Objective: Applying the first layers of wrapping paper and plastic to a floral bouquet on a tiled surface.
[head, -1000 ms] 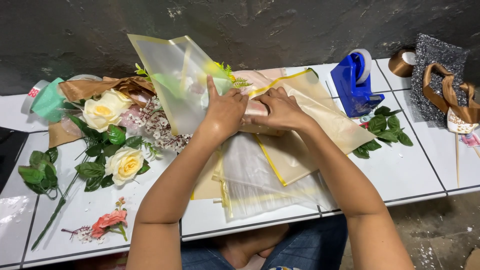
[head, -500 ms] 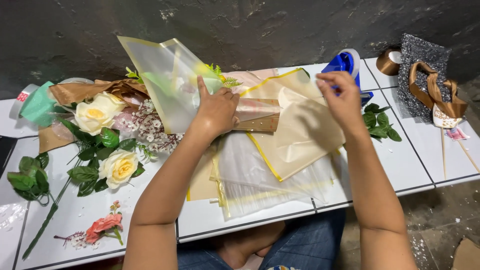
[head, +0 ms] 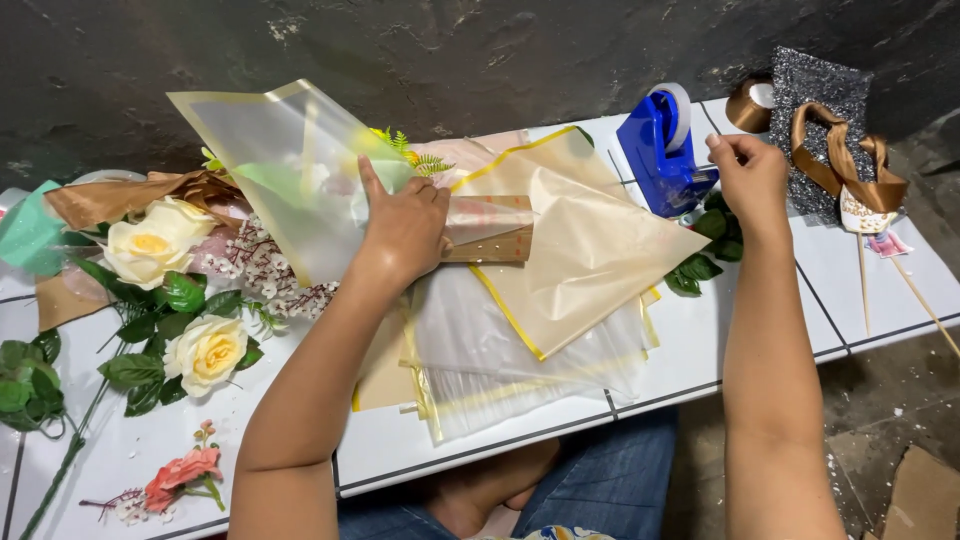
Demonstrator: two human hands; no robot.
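My left hand (head: 405, 228) presses flat on a wrapped bouquet (head: 300, 185) of translucent yellow-edged film lying across the white tiled table (head: 760, 320). Its tan wrapped stem (head: 490, 230) pokes out to the right of that hand. My right hand (head: 748, 175) is up at the blue tape dispenser (head: 660, 150), fingers pinched at its front edge where the tape comes out. Under the bouquet lies a stack of clear and beige wrapping sheets (head: 540, 300).
Cream roses with green leaves (head: 170, 290) and small white blossoms lie at the left. A pink flower (head: 180, 475) rests near the front edge. Brown ribbon (head: 845, 160), a glittery grey sheet (head: 820, 90), a ribbon roll (head: 750, 105) and thin sticks (head: 900, 290) sit at right.
My right hand left the bouquet and moved right to the tape dispenser. My left hand stayed pressing on the wrapped bouquet.
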